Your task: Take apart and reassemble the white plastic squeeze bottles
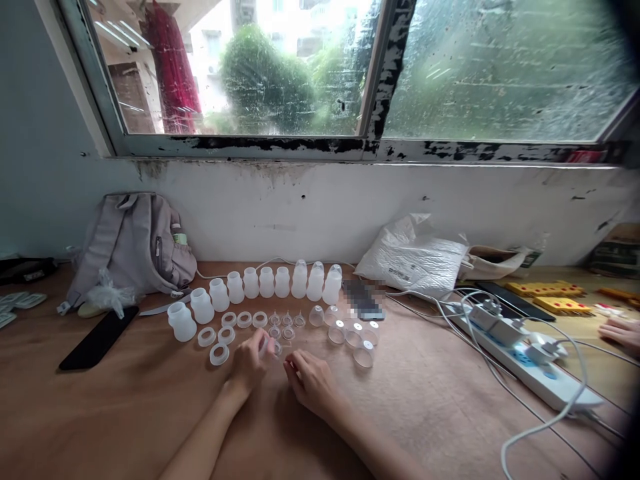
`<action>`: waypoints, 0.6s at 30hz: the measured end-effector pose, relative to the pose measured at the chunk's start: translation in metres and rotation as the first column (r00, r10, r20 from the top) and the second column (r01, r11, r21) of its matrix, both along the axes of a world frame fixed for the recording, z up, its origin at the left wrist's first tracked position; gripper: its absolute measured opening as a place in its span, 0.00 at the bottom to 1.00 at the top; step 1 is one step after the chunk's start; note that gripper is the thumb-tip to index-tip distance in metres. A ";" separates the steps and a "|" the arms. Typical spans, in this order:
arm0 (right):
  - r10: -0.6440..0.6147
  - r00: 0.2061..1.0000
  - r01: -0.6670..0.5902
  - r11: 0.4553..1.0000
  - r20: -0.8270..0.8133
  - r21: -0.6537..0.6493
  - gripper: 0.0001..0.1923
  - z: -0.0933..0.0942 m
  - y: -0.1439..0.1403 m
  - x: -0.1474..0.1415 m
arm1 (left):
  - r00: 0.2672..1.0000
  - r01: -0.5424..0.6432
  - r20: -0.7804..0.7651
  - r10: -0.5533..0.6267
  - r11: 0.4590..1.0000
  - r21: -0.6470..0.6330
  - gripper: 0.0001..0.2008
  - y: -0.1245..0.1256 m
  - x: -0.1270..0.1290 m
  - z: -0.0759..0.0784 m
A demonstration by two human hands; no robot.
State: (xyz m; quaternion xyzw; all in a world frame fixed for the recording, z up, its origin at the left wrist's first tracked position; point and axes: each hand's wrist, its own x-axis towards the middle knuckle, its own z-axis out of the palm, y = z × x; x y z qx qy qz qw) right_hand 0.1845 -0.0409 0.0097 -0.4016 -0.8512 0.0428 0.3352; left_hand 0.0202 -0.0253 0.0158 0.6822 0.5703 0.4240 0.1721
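you're mid-assembly: left hand (249, 362) pinches small clear plastic ring (263, 345), right hand (311, 381) loose & empty near worktop's front edge; next needs steady alignment.

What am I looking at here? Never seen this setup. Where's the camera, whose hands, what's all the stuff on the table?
There is one picture, from a camera worn on a person's head, looking forward and down. No machine is present, only two bare hands. The left hand pinches a small translucent ring; the right hand rests open beside it, holding nothing. On the wooden table an arc of white bottles stands behind rows of rings, small nipples and clear caps. A grey backpack and a black phone lie to the left; a plastic bag and a power strip lie to the right. At the right edge is another person's hand.
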 end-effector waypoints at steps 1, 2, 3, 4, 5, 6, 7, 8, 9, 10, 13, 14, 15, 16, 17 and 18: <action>-0.027 1.000 0.027 0.999 -0.001 0.021 0.08 0.003 0.006 0.001 | 0.998 -0.063 -0.011 0.063 0.998 0.032 0.09 0.003 -0.008 0.000; -0.058 0.998 0.059 0.998 -0.011 0.037 0.08 0.006 0.013 0.001 | 0.993 -0.116 0.005 0.116 0.991 0.064 0.08 0.006 -0.015 0.000; -0.095 0.995 0.096 0.994 -0.025 0.048 0.09 0.011 0.023 0.000 | 0.988 -0.156 0.035 0.154 0.983 0.098 0.08 0.009 -0.022 0.000; -0.139 0.990 0.140 0.989 -0.030 0.048 0.10 0.017 0.034 -0.002 | 0.982 -0.183 0.069 0.175 0.975 0.127 0.08 0.012 -0.028 0.000; -0.186 0.982 0.187 0.981 -0.023 0.045 0.13 0.023 0.046 -0.005 | 0.978 -0.200 0.097 0.186 0.967 0.158 0.09 0.015 -0.032 -0.001; -0.236 0.972 0.236 0.971 0.000 0.030 0.16 0.029 0.059 -0.009 | 0.975 -0.210 0.114 0.191 0.959 0.189 0.10 0.017 -0.035 -0.001; -0.296 0.955 0.297 0.955 0.029 0.003 0.19 0.035 0.073 -0.014 | 0.974 -0.213 0.118 0.192 0.953 0.215 0.12 0.019 -0.036 -0.002; -0.352 0.934 0.354 0.935 0.063 -0.023 0.22 0.040 0.087 -0.019 | 0.975 -0.212 0.110 0.191 0.948 0.236 0.13 0.020 -0.036 -0.003; -0.387 0.917 0.392 0.919 0.099 -0.042 0.24 0.044 0.101 -0.025 | 0.977 -0.211 0.097 0.192 0.944 0.254 0.14 0.021 -0.035 -0.004; -0.418 0.899 0.428 0.902 0.132 -0.057 0.25 0.047 0.114 -0.031 | 0.977 -0.210 0.084 0.194 0.940 0.268 0.15 0.021 -0.034 -0.005; -0.483 0.852 0.506 0.859 0.205 -0.082 0.24 0.051 0.143 -0.043 | 0.979 -0.206 0.066 0.195 0.938 0.277 0.17 0.020 -0.031 -0.006; -0.490 0.844 0.517 0.852 0.216 -0.087 0.23 0.051 0.149 -0.045 | 0.979 -0.204 0.068 0.193 0.939 0.277 0.17 0.020 -0.030 -0.006; -0.492 0.842 0.520 0.850 0.222 -0.089 0.22 0.050 0.153 -0.046 | 0.979 -0.202 0.072 0.190 0.939 0.277 0.16 0.020 -0.030 -0.006; -0.487 0.844 0.515 0.853 0.223 -0.087 0.20 0.049 0.154 -0.047 | 0.980 -0.200 0.076 0.186 0.940 0.276 0.14 0.019 -0.030 -0.005; -0.478 0.850 0.505 0.859 0.221 -0.082 0.17 0.048 0.154 -0.046 | 0.980 -0.198 0.080 0.182 0.941 0.274 0.13 0.019 -0.030 -0.005; -0.468 0.857 0.492 0.867 0.217 -0.074 0.14 0.047 0.152 -0.045 | 0.980 -0.195 0.085 0.178 0.942 0.272 0.12 0.019 -0.030 -0.004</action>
